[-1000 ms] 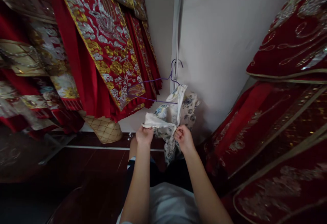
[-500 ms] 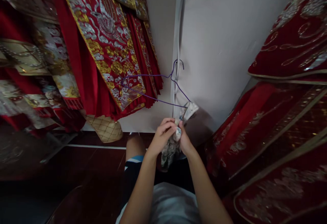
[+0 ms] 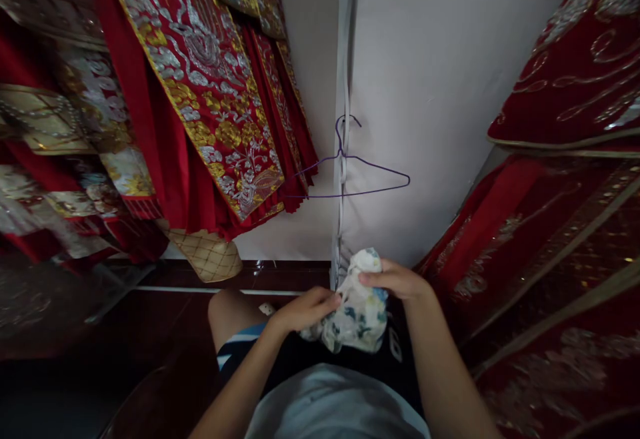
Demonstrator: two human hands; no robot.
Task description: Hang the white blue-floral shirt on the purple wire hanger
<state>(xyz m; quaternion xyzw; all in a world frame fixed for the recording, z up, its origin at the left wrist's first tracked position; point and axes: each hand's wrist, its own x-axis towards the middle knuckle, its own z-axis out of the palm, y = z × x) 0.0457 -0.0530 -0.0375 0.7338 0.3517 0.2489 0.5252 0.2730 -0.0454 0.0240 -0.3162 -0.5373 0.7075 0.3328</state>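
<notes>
A white cloth (image 3: 357, 319) with a blue, green and yellow print is bunched up over my lap. My left hand (image 3: 311, 309) grips its left side between thumb and fingers. At its upper right edge, my right hand (image 3: 397, 279) pinches the fabric, with the thumb on top. What kind of cloth item it is, I cannot tell from the folds. Above my hands, a purple wire hanger (image 3: 375, 192) with nothing on it hangs by its hook against the wall, apart from both hands and the cloth.
Red embroidered garments (image 3: 200, 92) hang at the left, partly behind the hanger's left end. More red garments (image 3: 520, 219) hang close by on the right. A white cable strip (image 3: 345, 45) runs down the wall (image 3: 425, 59). A pale rail (image 3: 200, 289) crosses low at the left.
The cloth has come off the hanger's right corner and is now lower, over my lap, more spread out. The hanger has swung level. My hands have moved down and apart.
</notes>
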